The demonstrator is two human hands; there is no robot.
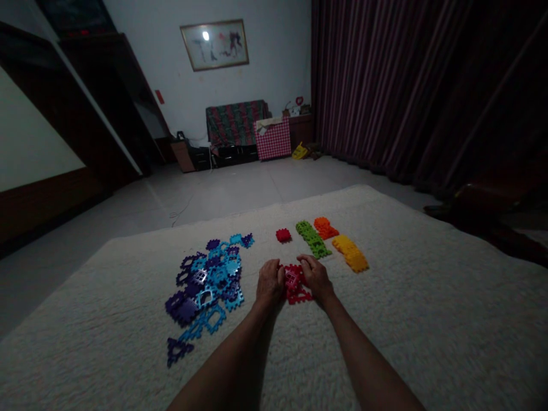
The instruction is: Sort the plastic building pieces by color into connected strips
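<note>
Both hands meet over a small group of red interlocking plastic tiles (pixel 295 279) on the pale bedspread. My left hand (pixel 270 281) curls its fingers against the left side of these tiles. From the right, my right hand (pixel 315 278) closes its fingers on the far right edge of the same tiles. One tile has a window-like lattice, and a triangular one lies at the near side. Just beyond the hands sits another small red stack (pixel 283 235). Fingertips of both hands are partly hidden.
To the left lies a loose heap of blue and purple tiles (pixel 214 279). Beyond the right hand are a green row (pixel 313 238), an orange stack (pixel 325 228) and a yellow row (pixel 351 253). The bedspread (pixel 411 319) ends at a tiled floor (pixel 231 194).
</note>
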